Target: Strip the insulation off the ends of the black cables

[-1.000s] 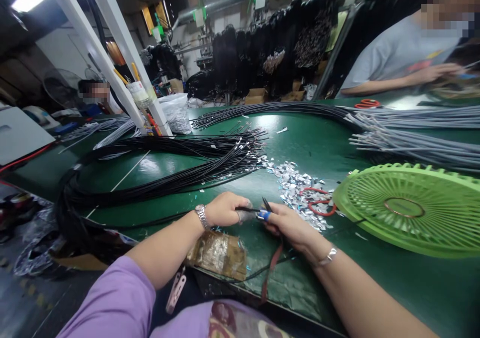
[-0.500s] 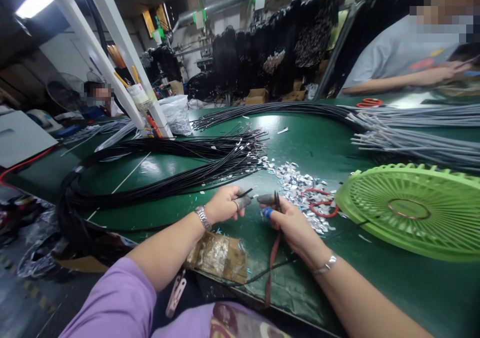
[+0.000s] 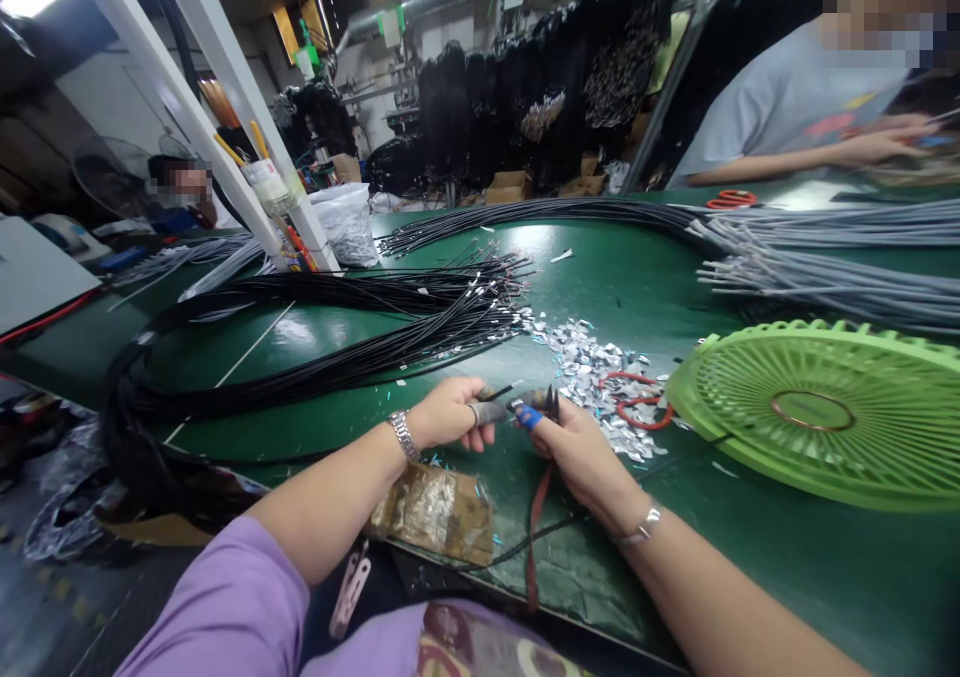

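Note:
My left hand (image 3: 459, 412), with grey covers on its fingertips, is closed on a black cable (image 3: 498, 393) whose short end sticks out to the right. My right hand (image 3: 576, 445) has blue tape round the thumb and a grey cover on a finger. Its thumb and finger meet just beside the left fingertips; whatever they pinch is too small to make out. A dark two-pointed tool (image 3: 553, 403), like snips or tweezers, stands up from the right hand's grip. Below that hand hangs a reddish-brown strip (image 3: 535, 542).
Black cable bundles (image 3: 360, 347) curve across the green table. White and silvery scraps (image 3: 581, 357) lie beyond my right hand, beside red-handled scissors (image 3: 637, 415). A green fan (image 3: 750, 437) stands right, grey cables (image 3: 817, 282) behind it. Brown cardboard (image 3: 435, 513) lies at the near edge. A co-worker (image 3: 795, 107) sits opposite.
My right thumb and finger have moved left and come together beside my left fingertips, closing the gap between the hands. The view has shifted slightly. The co-worker's hands have moved a little.

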`<move>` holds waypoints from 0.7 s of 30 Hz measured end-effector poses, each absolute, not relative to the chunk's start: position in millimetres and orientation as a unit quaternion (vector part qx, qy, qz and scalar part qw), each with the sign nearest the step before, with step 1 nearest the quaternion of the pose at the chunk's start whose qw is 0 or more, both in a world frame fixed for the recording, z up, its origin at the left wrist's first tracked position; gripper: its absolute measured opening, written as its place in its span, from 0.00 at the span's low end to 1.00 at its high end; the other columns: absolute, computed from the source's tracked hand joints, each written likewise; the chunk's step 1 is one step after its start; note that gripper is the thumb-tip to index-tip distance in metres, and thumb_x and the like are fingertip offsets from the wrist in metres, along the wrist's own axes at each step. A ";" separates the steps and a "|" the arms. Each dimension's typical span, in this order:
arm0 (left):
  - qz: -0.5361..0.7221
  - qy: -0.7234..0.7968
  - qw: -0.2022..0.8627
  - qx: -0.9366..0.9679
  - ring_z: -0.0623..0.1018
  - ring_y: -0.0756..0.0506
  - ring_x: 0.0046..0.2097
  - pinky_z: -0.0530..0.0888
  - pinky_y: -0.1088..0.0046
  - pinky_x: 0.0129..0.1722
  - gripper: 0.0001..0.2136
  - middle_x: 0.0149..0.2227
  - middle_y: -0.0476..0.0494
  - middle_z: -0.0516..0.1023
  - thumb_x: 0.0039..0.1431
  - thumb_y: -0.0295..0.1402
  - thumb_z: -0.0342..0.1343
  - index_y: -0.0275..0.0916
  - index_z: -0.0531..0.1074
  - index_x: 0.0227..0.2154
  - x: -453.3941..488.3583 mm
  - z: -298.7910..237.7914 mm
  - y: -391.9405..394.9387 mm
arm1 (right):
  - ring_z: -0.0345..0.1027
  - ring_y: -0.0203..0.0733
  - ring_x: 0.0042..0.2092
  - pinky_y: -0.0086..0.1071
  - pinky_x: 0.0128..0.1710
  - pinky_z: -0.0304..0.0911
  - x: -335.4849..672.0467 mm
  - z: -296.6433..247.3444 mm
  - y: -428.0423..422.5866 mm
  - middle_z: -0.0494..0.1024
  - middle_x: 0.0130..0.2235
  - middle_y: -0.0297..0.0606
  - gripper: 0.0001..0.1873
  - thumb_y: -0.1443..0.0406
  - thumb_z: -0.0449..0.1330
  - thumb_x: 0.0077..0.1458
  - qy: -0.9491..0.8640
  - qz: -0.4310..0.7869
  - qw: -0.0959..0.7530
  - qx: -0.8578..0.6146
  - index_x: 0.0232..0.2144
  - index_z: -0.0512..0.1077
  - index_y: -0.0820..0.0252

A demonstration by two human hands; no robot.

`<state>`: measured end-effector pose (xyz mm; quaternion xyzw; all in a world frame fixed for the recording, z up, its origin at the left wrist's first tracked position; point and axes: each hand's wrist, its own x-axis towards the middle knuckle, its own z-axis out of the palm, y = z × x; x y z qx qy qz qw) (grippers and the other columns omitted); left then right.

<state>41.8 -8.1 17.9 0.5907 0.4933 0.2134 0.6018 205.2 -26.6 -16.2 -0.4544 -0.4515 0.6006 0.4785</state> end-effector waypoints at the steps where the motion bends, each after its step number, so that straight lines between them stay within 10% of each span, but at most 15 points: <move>1: 0.214 0.487 0.607 0.590 0.69 0.55 0.15 0.62 0.82 0.14 0.12 0.17 0.53 0.71 0.53 0.39 0.56 0.36 0.63 0.25 41.6 18.3 -8.0 | 0.46 0.29 0.18 0.26 0.18 0.42 205.1 -16.5 -26.7 0.58 0.15 0.23 0.19 0.54 0.68 0.36 -0.441 0.611 0.476 -0.453 0.23 0.67 0.59; 21: 0.230 0.461 0.678 0.525 0.64 0.56 0.12 0.54 0.82 0.10 0.19 0.14 0.52 0.69 0.48 0.48 0.59 0.35 0.64 0.22 38.0 16.2 -0.7 | 0.47 0.30 0.19 0.27 0.19 0.45 205.0 -20.1 -26.4 0.59 0.17 0.24 0.19 0.53 0.68 0.37 -0.481 0.582 0.480 -0.447 0.27 0.71 0.60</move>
